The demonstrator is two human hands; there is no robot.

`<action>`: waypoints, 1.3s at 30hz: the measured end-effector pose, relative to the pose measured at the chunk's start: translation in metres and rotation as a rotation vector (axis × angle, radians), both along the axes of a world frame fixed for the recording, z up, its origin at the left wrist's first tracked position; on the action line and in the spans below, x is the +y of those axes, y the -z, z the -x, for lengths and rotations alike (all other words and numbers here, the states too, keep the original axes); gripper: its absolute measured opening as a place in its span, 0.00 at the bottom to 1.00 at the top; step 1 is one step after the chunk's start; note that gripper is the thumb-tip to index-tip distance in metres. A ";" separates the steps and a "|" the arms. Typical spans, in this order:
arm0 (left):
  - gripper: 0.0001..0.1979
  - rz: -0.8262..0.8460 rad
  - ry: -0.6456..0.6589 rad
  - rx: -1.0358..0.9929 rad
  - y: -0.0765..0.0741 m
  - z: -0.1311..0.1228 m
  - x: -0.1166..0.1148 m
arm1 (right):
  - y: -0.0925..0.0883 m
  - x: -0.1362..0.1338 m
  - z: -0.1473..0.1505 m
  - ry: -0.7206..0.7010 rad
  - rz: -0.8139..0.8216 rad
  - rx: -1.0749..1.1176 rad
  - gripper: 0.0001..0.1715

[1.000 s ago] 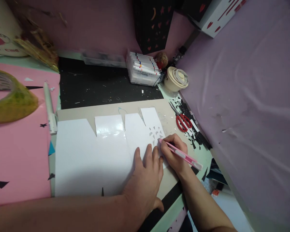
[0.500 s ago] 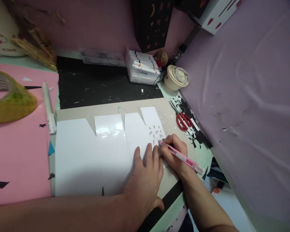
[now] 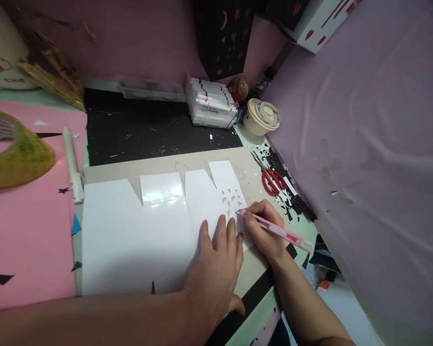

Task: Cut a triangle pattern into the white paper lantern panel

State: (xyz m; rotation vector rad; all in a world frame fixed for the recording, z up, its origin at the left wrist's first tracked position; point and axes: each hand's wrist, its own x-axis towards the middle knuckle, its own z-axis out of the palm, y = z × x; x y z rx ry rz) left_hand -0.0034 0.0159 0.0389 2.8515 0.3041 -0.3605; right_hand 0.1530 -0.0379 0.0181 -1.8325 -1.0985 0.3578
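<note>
A white sheet of card (image 3: 130, 240) with notched flaps lies on a beige board (image 3: 159, 162). Small angular cut-outs dot its right-hand panel. My left hand (image 3: 216, 264) rests on the card, fingers spread and pressing near the cut-outs. Just to its right, my right hand (image 3: 267, 228) is closed around a pink craft knife (image 3: 277, 230), held like a pen. The knife's tip meets the card beside the lower cut-outs, and its rear end slants down to the right.
Red-handled scissors (image 3: 273, 181) lie among black and white paper scraps (image 3: 290, 199). Behind stand a case of markers (image 3: 214, 101) and a cream bowl (image 3: 258, 120). At left, a tape roll (image 3: 25, 156) and a white pen-like stick (image 3: 72, 163) lie on pink sheets (image 3: 29, 230).
My right hand has shifted slightly right, and the knife leans lower to the right. My left hand stays pressed on the card. The view has tilted a little.
</note>
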 end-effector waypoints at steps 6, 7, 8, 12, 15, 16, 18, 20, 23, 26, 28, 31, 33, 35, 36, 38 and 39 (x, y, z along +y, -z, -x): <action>0.58 -0.004 -0.015 -0.010 0.002 0.000 0.000 | -0.015 0.001 -0.014 -0.001 0.036 0.186 0.06; 0.58 -0.004 -0.017 -0.013 0.003 0.000 0.000 | -0.017 0.002 -0.019 -0.026 0.062 0.208 0.07; 0.58 -0.002 -0.019 -0.016 0.003 0.000 0.000 | -0.018 0.002 -0.024 -0.034 0.082 0.238 0.07; 0.57 0.008 -0.016 -0.017 0.005 0.001 0.000 | -0.018 0.007 -0.041 -0.068 0.112 0.419 0.09; 0.56 0.010 -0.009 -0.014 0.004 0.002 0.000 | -0.015 0.012 -0.044 -0.093 0.142 0.428 0.07; 0.56 0.010 -0.006 -0.017 0.003 0.002 0.000 | -0.014 0.013 -0.042 -0.089 0.146 0.388 0.05; 0.55 0.011 0.002 -0.021 0.002 0.002 0.001 | -0.011 0.014 -0.038 -0.085 0.134 0.292 0.01; 0.55 0.013 0.010 -0.015 0.001 0.002 0.002 | -0.008 0.013 -0.034 -0.106 0.067 0.259 0.04; 0.55 0.016 0.020 -0.007 0.000 0.001 0.003 | -0.004 0.012 -0.032 -0.164 -0.017 0.316 0.12; 0.54 0.026 0.024 -0.016 0.001 0.001 0.003 | -0.003 0.012 -0.033 -0.197 0.021 0.327 0.15; 0.54 0.032 0.022 -0.026 0.001 0.001 0.002 | -0.004 0.012 -0.034 -0.201 0.041 0.322 0.16; 0.54 0.031 0.019 -0.036 0.002 0.002 0.001 | -0.005 0.013 -0.035 -0.203 0.045 0.324 0.15; 0.54 0.033 0.020 -0.030 0.002 0.002 0.002 | -0.005 0.013 -0.034 -0.203 0.044 0.335 0.15; 0.54 0.035 0.024 -0.018 0.001 0.001 0.003 | -0.006 0.013 -0.034 -0.210 0.045 0.359 0.16; 0.54 0.032 0.024 -0.016 0.001 0.001 0.003 | -0.006 0.013 -0.034 -0.214 0.046 0.372 0.16; 0.54 0.026 0.025 -0.021 0.001 0.001 0.004 | -0.007 0.014 -0.033 -0.217 0.049 0.390 0.16; 0.54 0.023 0.026 -0.024 0.001 0.001 0.004 | -0.007 0.014 -0.033 -0.218 0.050 0.395 0.16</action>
